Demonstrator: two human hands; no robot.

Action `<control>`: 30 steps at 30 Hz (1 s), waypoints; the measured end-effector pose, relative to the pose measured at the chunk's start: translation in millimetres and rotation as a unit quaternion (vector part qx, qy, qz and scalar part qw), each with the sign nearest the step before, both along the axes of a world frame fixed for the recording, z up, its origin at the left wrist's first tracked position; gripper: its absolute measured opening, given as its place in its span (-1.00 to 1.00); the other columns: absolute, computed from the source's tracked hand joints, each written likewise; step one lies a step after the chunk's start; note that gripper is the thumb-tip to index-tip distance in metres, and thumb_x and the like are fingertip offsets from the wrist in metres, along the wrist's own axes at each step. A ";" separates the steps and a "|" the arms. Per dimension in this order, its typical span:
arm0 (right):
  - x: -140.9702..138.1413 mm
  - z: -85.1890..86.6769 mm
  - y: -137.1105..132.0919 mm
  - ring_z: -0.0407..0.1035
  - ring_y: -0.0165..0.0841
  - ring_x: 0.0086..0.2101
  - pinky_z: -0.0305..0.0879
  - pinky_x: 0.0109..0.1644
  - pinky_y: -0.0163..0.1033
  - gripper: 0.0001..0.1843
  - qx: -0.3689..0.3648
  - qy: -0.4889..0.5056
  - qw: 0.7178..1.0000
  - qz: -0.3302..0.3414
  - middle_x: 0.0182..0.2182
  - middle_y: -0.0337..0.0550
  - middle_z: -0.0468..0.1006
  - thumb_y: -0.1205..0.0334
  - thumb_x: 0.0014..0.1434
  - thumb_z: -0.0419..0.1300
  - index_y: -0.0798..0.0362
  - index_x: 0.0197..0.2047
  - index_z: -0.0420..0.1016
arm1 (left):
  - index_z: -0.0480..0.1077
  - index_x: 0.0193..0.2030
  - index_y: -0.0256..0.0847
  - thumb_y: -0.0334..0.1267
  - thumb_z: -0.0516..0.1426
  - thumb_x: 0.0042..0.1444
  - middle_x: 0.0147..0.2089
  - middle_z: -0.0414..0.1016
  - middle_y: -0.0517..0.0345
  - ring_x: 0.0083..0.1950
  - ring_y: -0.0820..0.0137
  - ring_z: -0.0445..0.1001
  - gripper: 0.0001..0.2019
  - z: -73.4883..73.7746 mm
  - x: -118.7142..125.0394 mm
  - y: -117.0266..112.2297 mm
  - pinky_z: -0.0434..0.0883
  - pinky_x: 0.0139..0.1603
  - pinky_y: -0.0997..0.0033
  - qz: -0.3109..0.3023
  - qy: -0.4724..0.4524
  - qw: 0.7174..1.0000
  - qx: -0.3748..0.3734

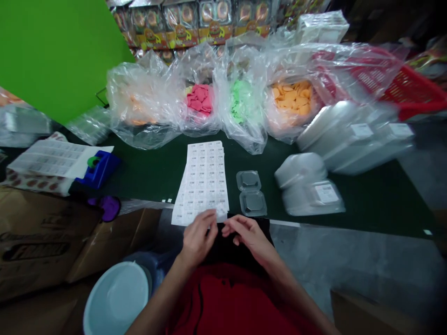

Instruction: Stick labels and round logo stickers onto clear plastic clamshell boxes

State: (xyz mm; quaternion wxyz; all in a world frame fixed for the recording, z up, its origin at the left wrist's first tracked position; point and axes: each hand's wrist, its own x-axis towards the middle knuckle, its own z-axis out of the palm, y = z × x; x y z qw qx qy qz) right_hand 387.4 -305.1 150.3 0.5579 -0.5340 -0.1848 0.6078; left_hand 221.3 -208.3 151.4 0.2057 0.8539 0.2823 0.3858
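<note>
My left hand [198,235] and my right hand [247,235] meet at the table's near edge, fingertips pinched close together at the bottom corner of a white sheet of small labels [203,179]. The left fingers touch the curled corner of the sheet; what the right fingertips pinch is too small to make out. An open clear plastic clamshell box [251,193] lies just right of the sheet, empty.
Clear bags hold orange [292,98], green [240,100] and pink [199,98] pieces at the back. Stacks of clear clamshells [309,186] lie right. A blue tool [98,170] and another label sheet [52,158] sit left. Cardboard boxes [42,232] and a pale bucket [117,298] stand below.
</note>
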 end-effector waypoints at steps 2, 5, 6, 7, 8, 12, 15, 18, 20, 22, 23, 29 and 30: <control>4.5 7.8 0.0 0.44 -0.38 -0.41 0.18 -0.40 -0.33 -0.64 0.018 0.010 0.997 -0.073 -0.36 -0.17 0.66 -0.11 0.11 0.46 0.02 -0.29 0.62 | 0.54 0.05 -0.14 -0.43 0.16 0.37 0.03 0.68 -0.03 0.04 0.28 0.69 -0.79 1.6 6.9 -12.1 0.64 0.10 0.28 -0.068 0.011 0.998 0.005; 14.0 9.7 -1.7 0.23 -0.47 -0.53 0.13 -0.40 -0.30 -0.70 0.023 -0.044 0.992 -0.112 -0.48 -0.31 0.55 -0.01 0.08 0.47 0.01 -0.37 0.56 | 0.51 0.09 -0.13 -0.35 0.23 0.36 0.06 0.64 -0.02 -0.11 0.34 0.66 -0.80 8.8 17.5 -17.0 0.64 -0.07 0.35 -0.100 0.012 0.993 -0.069; 17.4 9.8 -3.6 0.23 -0.46 -0.52 0.14 -0.38 -0.29 -0.72 0.026 -0.073 0.992 -0.101 -0.49 -0.31 0.53 0.01 0.11 0.45 0.02 -0.37 0.56 | 0.49 0.13 -0.13 -0.30 0.26 0.34 0.06 0.62 -0.02 -0.21 0.39 0.62 -0.76 12.8 20.8 -15.2 0.62 -0.15 0.37 -0.091 0.017 0.990 -0.106; 20.3 10.4 -6.1 0.25 -0.44 -0.50 0.15 -0.36 -0.29 -0.74 0.030 -0.102 0.991 -0.079 -0.49 -0.31 0.53 0.02 0.14 0.42 0.02 -0.38 0.56 | 0.47 0.16 -0.12 -0.25 0.28 0.33 0.06 0.61 0.00 -0.28 0.43 0.57 -0.71 17.4 24.2 -12.5 0.59 -0.21 0.39 -0.083 0.026 0.986 -0.141; 22.7 11.8 -9.0 0.28 -0.42 -0.48 0.17 -0.34 -0.28 -0.75 0.035 -0.131 0.989 -0.054 -0.48 -0.30 0.53 0.04 0.17 0.39 0.02 -0.38 0.57 | 0.46 0.18 -0.11 -0.22 0.28 0.34 0.03 0.60 0.02 -0.32 0.45 0.52 -0.70 22.2 27.5 -9.3 0.56 -0.23 0.40 -0.085 0.041 0.981 -0.171; 29.0 19.7 -19.8 0.39 -0.34 -0.40 0.25 -0.30 -0.24 -0.81 0.041 -0.212 0.976 -0.009 -0.43 -0.25 0.58 0.08 0.24 0.31 0.00 -0.31 0.64 | 0.54 -0.11 -0.13 -0.25 0.12 0.45 -0.16 0.56 0.11 -0.20 0.39 0.52 -0.85 36.8 40.6 0.3 0.47 -0.15 0.39 -0.143 0.086 0.959 -0.229; 39.1 16.7 -22.6 0.49 -0.25 -0.28 0.38 -0.19 -0.18 -0.72 0.037 -0.276 0.958 -0.074 -0.28 -0.17 0.66 0.08 0.27 0.30 -0.04 -0.01 0.69 | 0.52 -0.20 -0.15 -0.25 0.14 0.43 -0.22 0.54 0.12 -0.24 0.39 0.47 -0.83 38.9 49.3 3.6 0.41 -0.21 0.40 -0.076 0.036 0.968 -0.238; 55.8 -1.1 -20.1 0.50 -0.11 -0.01 0.43 0.13 0.01 -0.58 0.040 -0.405 0.900 -0.154 -0.02 -0.02 0.66 0.13 0.25 0.33 -0.05 0.17 0.63 | 0.54 -0.20 -0.15 -0.20 0.22 0.36 -0.19 0.53 0.14 -0.29 0.41 0.41 -0.87 34.4 56.7 9.6 0.39 -0.24 0.42 0.025 -0.055 0.962 -0.265; 64.9 -16.7 -17.2 0.39 -0.03 0.21 0.28 0.36 0.15 -0.49 0.050 -0.470 0.867 -0.158 0.19 0.04 0.57 0.18 0.20 0.36 -0.06 0.23 0.59 | 0.56 -0.21 -0.16 -0.15 0.26 0.31 -0.19 0.54 0.14 -0.29 0.41 0.41 -0.86 28.7 62.3 14.8 0.40 -0.25 0.42 0.051 -0.085 0.946 -0.309; 69.0 -29.4 -15.4 0.31 -0.01 0.30 0.19 0.44 0.20 -0.40 0.051 -0.492 0.858 -0.140 0.28 0.04 0.51 0.21 0.19 0.37 -0.07 0.31 0.52 | 0.58 -0.21 -0.17 -0.10 0.28 0.28 -0.27 0.54 0.16 -0.34 0.42 0.40 -0.82 21.7 69.7 18.2 0.39 -0.28 0.43 0.051 -0.088 0.928 -0.359; 69.3 -33.4 -15.5 0.30 -0.02 0.31 0.19 0.45 0.20 -0.36 0.048 -0.494 0.858 -0.134 0.29 0.04 0.50 0.21 0.20 0.36 -0.08 0.35 0.48 | 0.59 -0.21 -0.17 -0.08 0.29 0.27 -0.31 0.54 0.17 -0.36 0.42 0.39 -0.80 18.2 74.3 18.7 0.39 -0.30 0.43 0.049 -0.085 0.921 -0.377; 68.0 -32.6 -26.0 0.34 -0.08 0.28 0.26 0.42 0.14 -0.44 0.022 -0.472 0.859 -0.197 0.27 0.04 0.49 0.12 0.31 0.30 -0.08 0.36 0.45 | 0.57 0.06 -0.17 -0.07 0.32 0.23 -0.32 0.57 0.19 -0.34 0.41 0.46 -0.67 1.7 111.0 8.6 0.44 -0.25 0.43 0.038 -0.101 0.905 -0.410; 69.2 -31.7 -27.8 0.36 -0.09 0.26 0.28 0.40 0.13 -0.51 0.022 -0.464 0.863 -0.202 0.24 0.03 0.51 0.12 0.33 0.28 -0.08 0.30 0.50 | 0.49 0.22 -0.15 -0.10 0.33 0.22 -0.33 0.57 0.21 -0.34 0.42 0.49 -0.54 -0.9 116.4 6.9 0.45 -0.23 0.43 0.030 -0.105 0.901 -0.420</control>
